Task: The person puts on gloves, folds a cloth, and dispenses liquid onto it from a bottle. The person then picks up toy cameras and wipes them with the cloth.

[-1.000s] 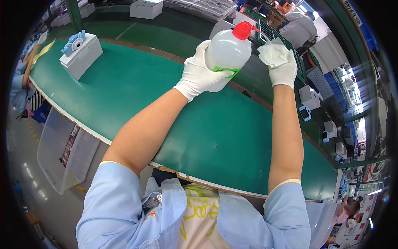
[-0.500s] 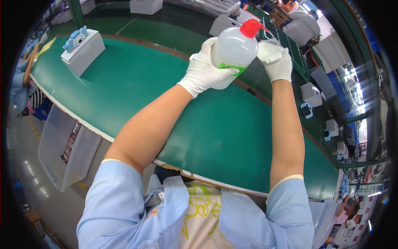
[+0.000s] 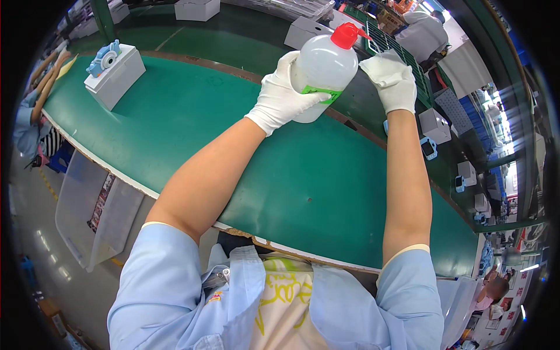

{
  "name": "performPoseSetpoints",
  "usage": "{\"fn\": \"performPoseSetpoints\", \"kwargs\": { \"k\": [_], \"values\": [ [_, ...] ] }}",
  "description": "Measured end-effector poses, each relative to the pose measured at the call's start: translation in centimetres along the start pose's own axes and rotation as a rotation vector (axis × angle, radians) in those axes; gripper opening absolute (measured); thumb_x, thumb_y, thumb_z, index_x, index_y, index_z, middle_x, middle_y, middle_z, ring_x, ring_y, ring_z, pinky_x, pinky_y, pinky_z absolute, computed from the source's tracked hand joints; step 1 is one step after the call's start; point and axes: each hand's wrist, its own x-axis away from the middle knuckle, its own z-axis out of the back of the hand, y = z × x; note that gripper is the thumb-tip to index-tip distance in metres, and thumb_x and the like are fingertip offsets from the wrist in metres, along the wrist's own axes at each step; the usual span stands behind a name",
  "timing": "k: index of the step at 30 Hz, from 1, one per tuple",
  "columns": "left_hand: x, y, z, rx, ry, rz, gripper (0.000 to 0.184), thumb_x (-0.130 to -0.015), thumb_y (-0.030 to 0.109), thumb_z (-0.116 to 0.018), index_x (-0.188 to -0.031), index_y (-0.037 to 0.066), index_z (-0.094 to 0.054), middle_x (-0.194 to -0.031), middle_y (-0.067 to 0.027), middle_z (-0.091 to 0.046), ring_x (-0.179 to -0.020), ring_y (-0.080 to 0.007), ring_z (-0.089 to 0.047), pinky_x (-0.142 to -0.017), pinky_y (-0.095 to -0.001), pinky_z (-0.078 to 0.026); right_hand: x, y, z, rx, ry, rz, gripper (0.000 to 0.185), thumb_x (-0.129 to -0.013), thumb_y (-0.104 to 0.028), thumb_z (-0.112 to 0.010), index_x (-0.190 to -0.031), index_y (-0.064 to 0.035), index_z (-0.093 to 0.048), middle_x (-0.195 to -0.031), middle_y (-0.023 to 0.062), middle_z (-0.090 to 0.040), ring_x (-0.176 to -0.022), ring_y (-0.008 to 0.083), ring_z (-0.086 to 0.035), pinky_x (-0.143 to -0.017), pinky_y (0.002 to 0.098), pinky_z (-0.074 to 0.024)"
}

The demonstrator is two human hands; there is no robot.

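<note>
My left hand point(image 3: 284, 96), in a white glove, is wrapped round a translucent squeeze bottle point(image 3: 326, 64) with a red spout cap point(image 3: 346, 35) and a green label. The bottle tilts to the right above the far edge of the green worktable point(image 3: 286, 192). To its right, my gloved right hand point(image 3: 399, 90) is closed on a white cloth point(image 3: 382, 69), which covers part of the fingers. A small gap separates the cloth from the bottle.
A light blue toy camera point(image 3: 105, 58) sits on a white box point(image 3: 116, 79) at the left of the table. Beyond the table, a conveyor carries white boxes point(image 3: 435, 125) and small blue devices point(image 3: 429, 148). A clear plastic bin point(image 3: 116, 219) stands below left. Other people work around the edges.
My right hand with the cloth has moved right, away from the bottle's spout. The bottle has shifted slightly left in my left hand's grip. Blue devices on the conveyor have shifted slightly.
</note>
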Motion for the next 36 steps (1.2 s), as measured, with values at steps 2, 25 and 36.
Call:
{"fn": "performPoseSetpoints", "kwargs": {
  "k": [2,25,36],
  "values": [
    [0.0,0.0,0.0,0.009,-0.012,0.011,0.1,-0.061,0.044,-0.089,-0.136,0.008,-0.033,-0.117,-0.0196,-0.063,-0.107,-0.0345,-0.064,-0.095,-0.0411,-0.051,-1.6,3.5,3.4,0.759,-0.156,0.307,0.043,-0.104,-0.026,-0.032,-0.134,0.002,-0.046,-0.137,0.021,-0.051,-0.127,0.0363,-0.05,-0.111,0.0492,-0.0384],
    [4.1,4.8,-3.6,0.011,-0.434,-0.854,0.048,-0.08,0.033,-0.073,-0.121,0.012,-0.058,-0.121,-0.0099,-0.056,-0.117,-0.0336,-0.054,-0.097,-0.0466,-0.044,8.5,3.8,7.4,1.684,-0.016,-0.048,0.045,-0.081,-0.044,-0.066,-0.118,-0.0166,-0.065,-0.093,0.0189,-0.068,-0.093,0.0361,-0.066,-0.088,0.0439,-0.0513],
    [4.7,4.7,-4.6,0.824,-0.802,0.69,0.081,-0.096,0.068,-0.033,-0.143,0.001,-0.037,-0.129,-0.0208,-0.055,-0.112,-0.0293,-0.059,-0.096,-0.0413,-0.049,13.6,-8.0,-1.3,0.274,-0.195,-0.224,0.024,-0.089,-0.023,-0.062,-0.106,-0.0068,-0.06,-0.102,0.0024,-0.063,-0.09,0.013,-0.058,-0.072,0.0268,-0.0489]
  ]
}}
